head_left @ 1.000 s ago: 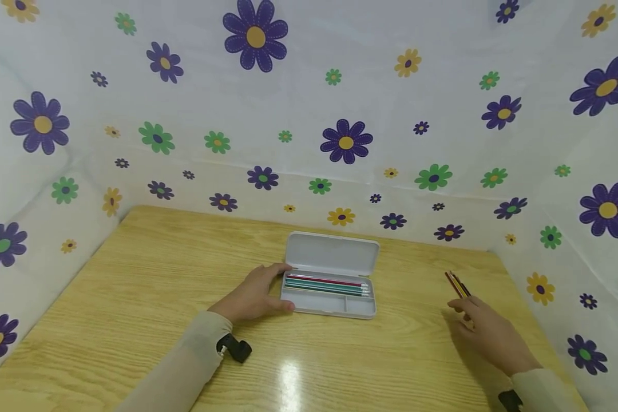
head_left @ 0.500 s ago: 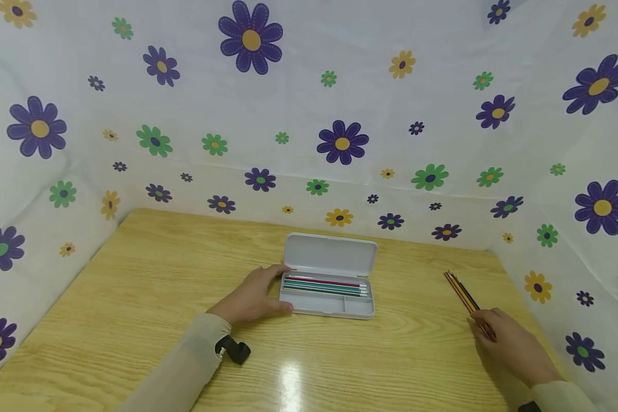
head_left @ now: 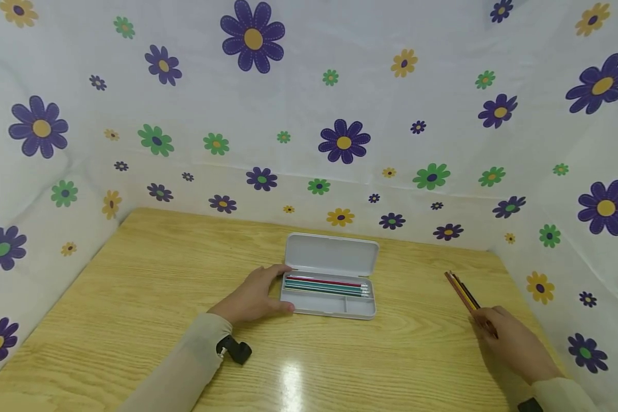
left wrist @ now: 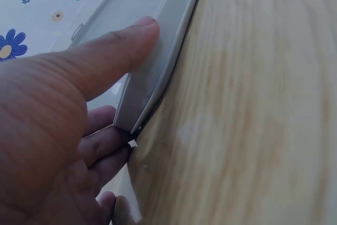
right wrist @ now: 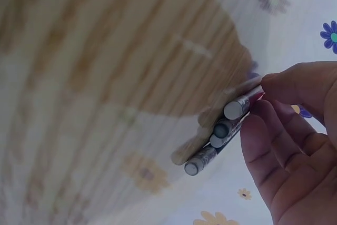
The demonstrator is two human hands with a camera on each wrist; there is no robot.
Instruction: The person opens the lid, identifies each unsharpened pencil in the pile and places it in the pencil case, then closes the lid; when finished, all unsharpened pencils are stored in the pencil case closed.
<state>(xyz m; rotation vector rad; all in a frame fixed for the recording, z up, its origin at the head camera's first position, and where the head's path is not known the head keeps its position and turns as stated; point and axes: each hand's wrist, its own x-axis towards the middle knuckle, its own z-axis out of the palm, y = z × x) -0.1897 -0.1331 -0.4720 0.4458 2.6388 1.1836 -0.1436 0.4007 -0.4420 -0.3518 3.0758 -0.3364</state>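
Note:
A white pencil case [head_left: 319,301] lies with its lid [head_left: 332,254] raised, mid-table. Several pencils [head_left: 327,285], red and green with white eraser ends, rest in its long rear compartment. My left hand [head_left: 249,294] grips the case's left end, thumb along the front wall [left wrist: 158,61] and fingers round the corner. At the right, my right hand [head_left: 520,346] pinches the near end of a small bundle of pencils [head_left: 462,292], reddish-brown, yellow and dark. Their pale and dark butt ends [right wrist: 210,140] show side by side in the right wrist view, close over the table.
The wooden table [head_left: 185,252] backs onto a white flowered cloth [head_left: 283,103], which also rises at both sides. Inside the case, the front holds a long section [head_left: 314,301] and a small one [head_left: 360,306] at right.
My right hand has drawn back along the pencil bundle toward its near end, so more of the pencils shows. The left hand and the case have stayed in place.

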